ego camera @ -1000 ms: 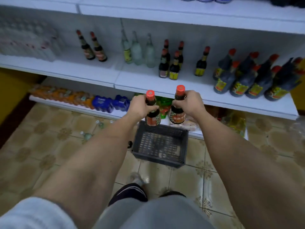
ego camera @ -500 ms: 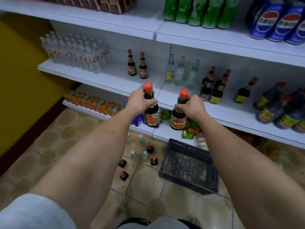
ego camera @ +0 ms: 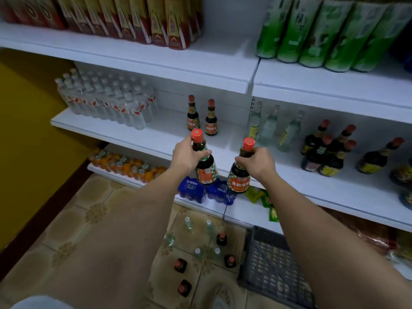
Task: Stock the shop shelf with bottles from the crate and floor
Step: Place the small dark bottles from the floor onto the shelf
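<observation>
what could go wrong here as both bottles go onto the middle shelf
The left hand and right hand each hold a dark red-capped sauce bottle by the neck, so either might slip. Setting them down could knock the two matching bottles standing on the white middle shelf.

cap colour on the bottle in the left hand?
Orange-red cap on the dark bottle the left hand grips; head view.
</observation>
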